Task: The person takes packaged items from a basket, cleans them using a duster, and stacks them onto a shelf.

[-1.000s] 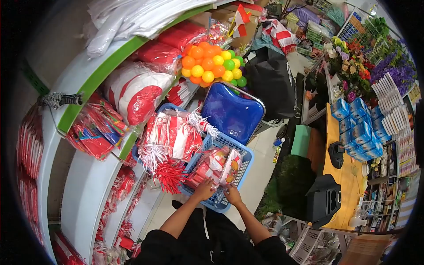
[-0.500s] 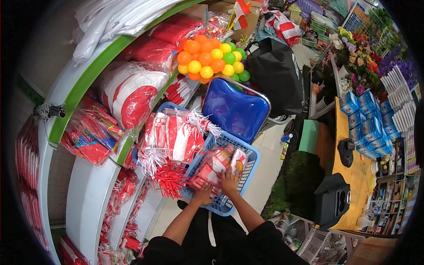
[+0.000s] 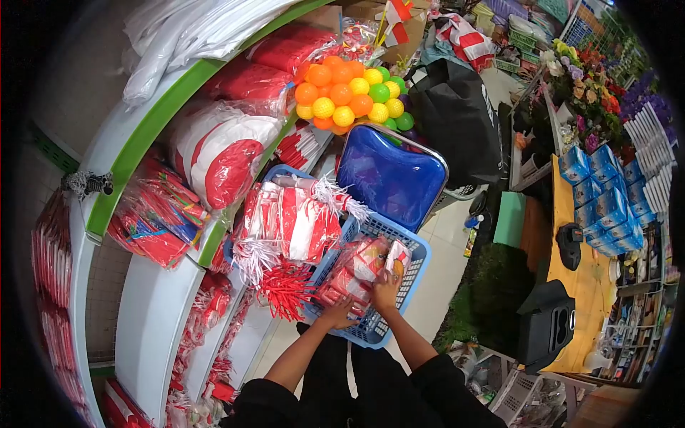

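A light-blue plastic basket [image 3: 416, 285] stands in front of me with red-and-white packets [image 3: 351, 274] in clear plastic lying inside. My left hand [image 3: 338, 314] rests at the basket's near left, its fingers stretched out against the lower edge of the packets. Over at the right side, my right hand [image 3: 386, 291] is closed around the lower end of a narrow red-and-white packet [image 3: 398, 260]; part of its grip is hidden. Left of the basket, a bundle of red-and-white fringed items [image 3: 300, 228] overhangs the rim.
A blue padded stool seat [image 3: 391, 175] stands beyond the basket, with orange, yellow and green balls [image 3: 342, 93] and a black bag [image 3: 457, 121] behind. White shelves [image 3: 153, 307] line the left. To the right, a yellow table [image 3: 589, 292] bears blue boxes [image 3: 598, 203].
The view has shifted slightly, so the scene sits further right. My right hand has drawn its spread fingers in around the narrow packet. My left hand stays by the packets' lower edge.
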A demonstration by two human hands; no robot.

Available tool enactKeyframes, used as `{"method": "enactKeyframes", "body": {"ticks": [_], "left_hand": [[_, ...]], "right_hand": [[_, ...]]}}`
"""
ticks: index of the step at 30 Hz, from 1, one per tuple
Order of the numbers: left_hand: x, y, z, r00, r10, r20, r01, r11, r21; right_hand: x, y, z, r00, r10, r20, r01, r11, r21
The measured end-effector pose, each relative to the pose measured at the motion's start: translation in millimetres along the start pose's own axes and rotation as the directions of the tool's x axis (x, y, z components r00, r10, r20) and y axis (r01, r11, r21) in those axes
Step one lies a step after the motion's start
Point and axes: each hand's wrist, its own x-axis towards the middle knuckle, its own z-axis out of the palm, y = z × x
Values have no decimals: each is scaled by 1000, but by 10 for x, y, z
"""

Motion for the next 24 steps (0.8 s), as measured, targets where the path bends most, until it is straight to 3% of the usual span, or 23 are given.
{"method": "enactKeyframes", "body": {"ticks": [3, 6, 7, 8, 9, 11, 14, 16, 18, 21, 24], "left_hand": [[182, -178, 157, 996, 51, -68, -58, 993, -107], [174, -162, -19, 985, 94, -143, -140, 921, -364], [220, -128, -50, 990, -17, -140, -91, 683, -725], [260, -90, -86, 982, -128, -136, -90, 309, -947], [363, -142, -115, 967, -192, -168, -137, 168, -976], [-306, 475, -897, 934, -356, 35, -9, -122, -992], [-347, 428, -1064, 970, -213, -119, -178, -287, -941], [-545, 506, -1319, 935, -264, -237, -347, -537, -769], [-1136, 692, -1612, 971, -227, -80, -187, -500, -845], [-1554, 702, -1783, 943, -236, -233, -326, -528, -784], [-1996, 648, -1976, 878, -240, -413, -475, -534, -700]], "right_hand": [[-46, -114, -231, 986, 135, -93, -110, 965, 237], [-61, -226, -541, 965, 215, -149, -118, 866, 486], [-50, -251, -661, 969, 216, -122, -100, 791, 604], [-40, -283, -788, 973, 210, -98, -79, 700, 710], [-67, -395, -1074, 967, 214, -138, -49, 688, 724], [-159, -551, -1410, 961, 180, -211, 30, 689, 724], [-307, -885, -1897, 960, 58, -275, 173, 649, 741], [-444, -1092, -2018, 944, -83, -318, 297, 631, 717], [-582, -1285, -2273, 941, -163, -296, 332, 607, 722], [-588, -1519, -2512, 861, -311, -402, 507, 571, 645], [-534, -1716, -2799, 815, -375, -443, 578, 583, 570]]}}
